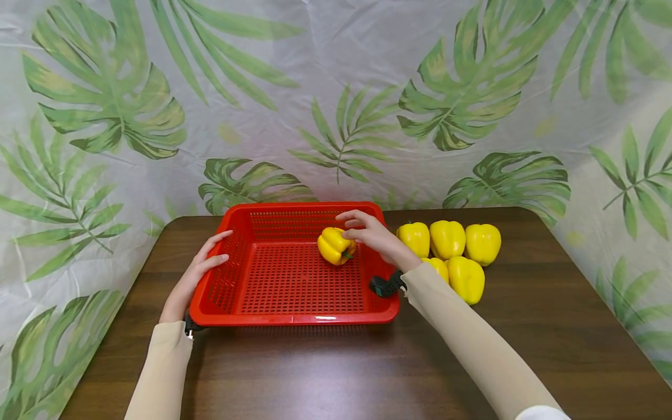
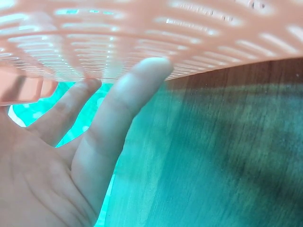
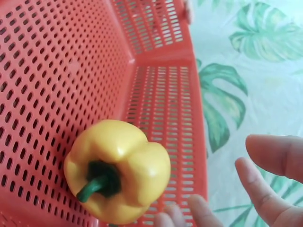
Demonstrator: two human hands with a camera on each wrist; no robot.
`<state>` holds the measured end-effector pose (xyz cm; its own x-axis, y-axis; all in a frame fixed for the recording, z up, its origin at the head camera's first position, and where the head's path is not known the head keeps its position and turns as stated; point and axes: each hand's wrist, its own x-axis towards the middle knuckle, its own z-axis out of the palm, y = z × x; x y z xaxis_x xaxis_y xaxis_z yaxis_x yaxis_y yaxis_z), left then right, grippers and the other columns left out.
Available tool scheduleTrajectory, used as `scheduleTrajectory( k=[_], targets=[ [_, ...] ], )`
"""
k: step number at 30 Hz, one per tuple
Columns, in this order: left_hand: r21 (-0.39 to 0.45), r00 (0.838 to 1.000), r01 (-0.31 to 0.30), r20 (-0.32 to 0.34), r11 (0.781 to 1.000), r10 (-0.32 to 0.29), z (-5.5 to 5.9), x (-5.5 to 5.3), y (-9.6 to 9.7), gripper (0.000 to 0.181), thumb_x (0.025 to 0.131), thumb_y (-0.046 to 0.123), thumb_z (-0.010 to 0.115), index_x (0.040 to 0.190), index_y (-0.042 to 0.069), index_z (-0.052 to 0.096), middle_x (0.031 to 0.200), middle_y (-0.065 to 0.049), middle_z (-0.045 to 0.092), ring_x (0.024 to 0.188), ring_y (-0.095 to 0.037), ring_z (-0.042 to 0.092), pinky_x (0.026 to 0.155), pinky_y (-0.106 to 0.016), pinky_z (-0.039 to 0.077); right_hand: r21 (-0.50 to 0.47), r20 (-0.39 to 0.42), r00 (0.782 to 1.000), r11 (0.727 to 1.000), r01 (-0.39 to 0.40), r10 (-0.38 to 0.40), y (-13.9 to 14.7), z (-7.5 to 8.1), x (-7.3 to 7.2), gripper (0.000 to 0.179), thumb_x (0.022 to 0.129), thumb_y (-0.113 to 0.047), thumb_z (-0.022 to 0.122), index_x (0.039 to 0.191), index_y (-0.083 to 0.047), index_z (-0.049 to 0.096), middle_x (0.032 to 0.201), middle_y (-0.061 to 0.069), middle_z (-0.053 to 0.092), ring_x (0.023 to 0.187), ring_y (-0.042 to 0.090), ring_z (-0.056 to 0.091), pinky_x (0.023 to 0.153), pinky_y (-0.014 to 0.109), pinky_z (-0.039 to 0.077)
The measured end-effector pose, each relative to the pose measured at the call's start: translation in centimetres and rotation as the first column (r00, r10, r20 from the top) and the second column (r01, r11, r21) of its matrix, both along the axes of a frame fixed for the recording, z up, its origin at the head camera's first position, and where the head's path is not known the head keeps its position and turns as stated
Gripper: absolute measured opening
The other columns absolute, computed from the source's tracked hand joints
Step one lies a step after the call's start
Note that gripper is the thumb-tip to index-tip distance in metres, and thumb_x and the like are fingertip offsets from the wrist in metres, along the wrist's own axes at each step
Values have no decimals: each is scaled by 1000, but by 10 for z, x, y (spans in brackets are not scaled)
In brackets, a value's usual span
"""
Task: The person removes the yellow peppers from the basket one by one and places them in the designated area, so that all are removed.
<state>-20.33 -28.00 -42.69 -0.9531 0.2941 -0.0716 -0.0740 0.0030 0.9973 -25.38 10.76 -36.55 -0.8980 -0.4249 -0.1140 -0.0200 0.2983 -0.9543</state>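
Note:
A yellow bell pepper (image 1: 334, 247) with a green stem lies in the red perforated plastic basket (image 1: 299, 319), towards its right back part. Over that pepper hovers my right hand (image 1: 374, 234), its fingers loosely bent and nothing between them. In the right wrist view the pepper (image 3: 118, 170) sits apart from the thumb and index finger, while other fingertips are low beside it. My left hand (image 1: 202, 265) rests at the basket's left rim with fairly straight fingers. The left wrist view shows thumb and fingers (image 2: 128, 109) against the slotted basket wall (image 2: 199, 33).
Several more yellow bell peppers (image 1: 447, 239) stand grouped on the dark wooden table (image 1: 525, 315), right of the basket. The right forearm partly covers one of them. Behind the table hangs a leaf-patterned cloth (image 1: 357, 52).

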Motion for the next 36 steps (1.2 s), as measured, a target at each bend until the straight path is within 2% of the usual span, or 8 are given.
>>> scheduleTrajectory(
  k=[7,14,20,30,36],
  targets=[
    [-5,1000,0,0,1000,0,0,0,0,55,102,22,43,152,23,20,145,-17,25,116,-33,48,85,-42,52,136,36,999,990,-24,19,-10,-8,-5,45,92,-10,58,136,-6,48,144,20,34,131,34,32,100,50,36],
    [3,1000,3,-5,1000,-3,0,-1,0,55,102,21,44,152,23,21,145,-18,25,116,-33,48,85,-42,52,158,73,997,987,-20,8,-17,-18,-6,46,89,-5,57,135,-7,49,142,18,39,111,33,43,93,50,42],
    [17,1000,5,-4,1000,-5,0,-2,0,56,101,21,44,152,22,20,145,-19,24,116,-34,48,86,-43,52,181,72,997,983,-14,1,-19,-23,-6,49,88,-4,57,137,-11,50,146,13,37,117,30,41,94,45,40],
    [-2,1000,0,-2,1000,0,1,-2,-1,54,102,22,44,151,25,22,145,-17,25,116,-32,48,85,-41,52,173,91,995,984,-53,38,-20,-27,-8,56,85,-1,57,138,-15,49,146,12,35,110,31,40,89,44,39],
    [2,1000,3,-5,1000,-3,1,-2,-1,53,102,20,43,151,24,22,144,-16,26,115,-31,49,85,-41,52,170,88,995,983,-62,47,-21,-28,-7,58,83,2,57,138,-14,50,148,10,34,112,30,40,86,38,39]
  ],
)
